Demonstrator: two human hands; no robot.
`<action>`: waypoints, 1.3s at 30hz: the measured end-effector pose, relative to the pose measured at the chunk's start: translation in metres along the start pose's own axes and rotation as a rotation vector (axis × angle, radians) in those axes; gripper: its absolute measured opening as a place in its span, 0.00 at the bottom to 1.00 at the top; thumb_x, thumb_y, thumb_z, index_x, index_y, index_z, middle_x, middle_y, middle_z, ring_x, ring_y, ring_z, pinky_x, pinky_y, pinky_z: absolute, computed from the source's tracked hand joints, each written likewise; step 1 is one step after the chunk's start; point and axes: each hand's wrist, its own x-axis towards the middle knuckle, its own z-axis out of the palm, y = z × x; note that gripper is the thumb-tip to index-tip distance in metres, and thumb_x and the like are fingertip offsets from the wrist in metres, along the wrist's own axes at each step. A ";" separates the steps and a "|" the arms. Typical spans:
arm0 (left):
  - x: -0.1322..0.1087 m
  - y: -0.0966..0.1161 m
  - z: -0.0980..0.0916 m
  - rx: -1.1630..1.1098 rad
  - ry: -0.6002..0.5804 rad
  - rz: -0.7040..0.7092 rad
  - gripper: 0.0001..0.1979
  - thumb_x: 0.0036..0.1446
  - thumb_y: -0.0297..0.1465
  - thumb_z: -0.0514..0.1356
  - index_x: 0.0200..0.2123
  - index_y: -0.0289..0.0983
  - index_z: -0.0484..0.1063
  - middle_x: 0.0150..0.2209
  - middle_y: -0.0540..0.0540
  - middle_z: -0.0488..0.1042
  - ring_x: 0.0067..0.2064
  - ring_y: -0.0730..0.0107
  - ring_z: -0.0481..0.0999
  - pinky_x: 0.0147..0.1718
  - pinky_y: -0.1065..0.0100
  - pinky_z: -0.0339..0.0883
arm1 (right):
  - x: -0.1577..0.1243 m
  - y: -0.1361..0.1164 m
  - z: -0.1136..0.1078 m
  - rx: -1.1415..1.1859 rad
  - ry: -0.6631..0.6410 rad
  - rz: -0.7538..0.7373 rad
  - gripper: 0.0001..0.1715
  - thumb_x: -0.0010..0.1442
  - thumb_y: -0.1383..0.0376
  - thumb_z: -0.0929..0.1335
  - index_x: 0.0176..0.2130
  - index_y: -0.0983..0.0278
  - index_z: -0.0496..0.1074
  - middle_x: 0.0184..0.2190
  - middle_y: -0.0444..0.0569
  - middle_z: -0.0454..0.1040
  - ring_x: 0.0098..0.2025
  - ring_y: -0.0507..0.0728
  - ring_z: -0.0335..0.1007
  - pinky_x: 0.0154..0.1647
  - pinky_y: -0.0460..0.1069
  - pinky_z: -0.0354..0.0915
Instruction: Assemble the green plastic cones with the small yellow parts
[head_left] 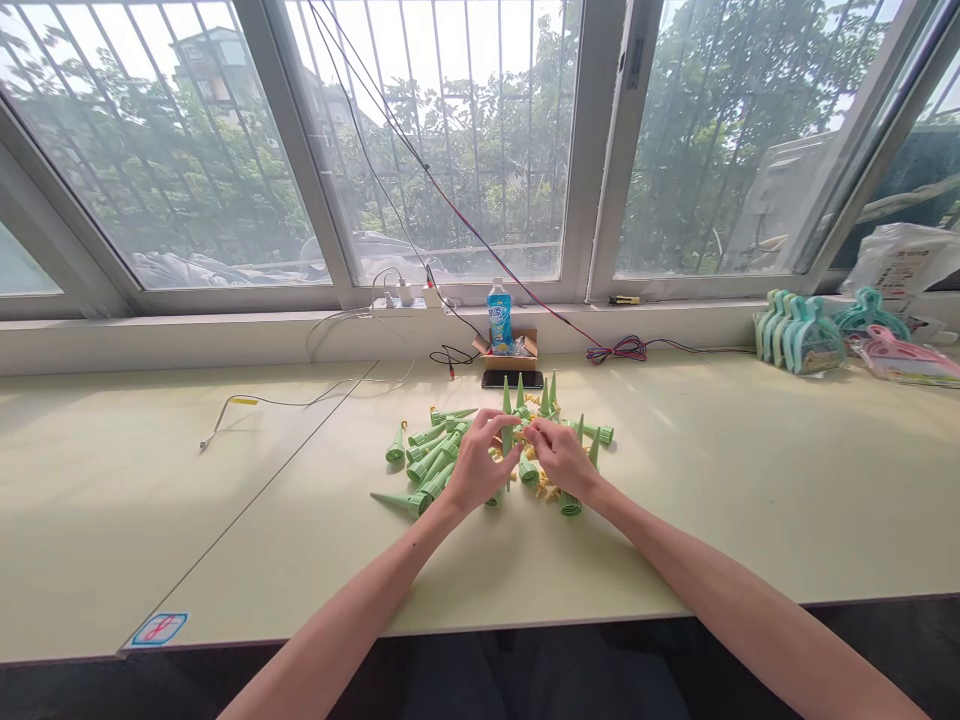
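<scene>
Several green plastic spikes [435,462] with ribbed round caps lie in a heap on the pale table, and a few at the back stand point up. Small yellow parts [550,492] are scattered among them on the right. Over the middle of the heap, my left hand [484,460] has its thumb and fingers closed round a green spike [508,440] held upright. Close beside it, the fingertips of my right hand [556,455] are pinched together at the spike's side; what they hold is too small to make out.
Behind the heap lie a black phone [512,380] and a small cardboard box [510,360] with a blue bottle [499,318]. Cables [619,349] run along the windowsill. Teal dustpan-shaped items [806,335] and pink ones [900,357] stand at the far right.
</scene>
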 end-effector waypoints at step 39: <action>0.000 -0.003 0.001 -0.138 -0.025 -0.070 0.11 0.60 0.34 0.61 0.45 0.40 0.75 0.46 0.43 0.72 0.42 0.66 0.77 0.37 0.66 0.79 | 0.000 -0.007 0.000 -0.070 0.206 0.018 0.28 0.67 0.49 0.59 0.22 0.61 0.52 0.16 0.39 0.52 0.19 0.49 0.47 0.21 0.47 0.47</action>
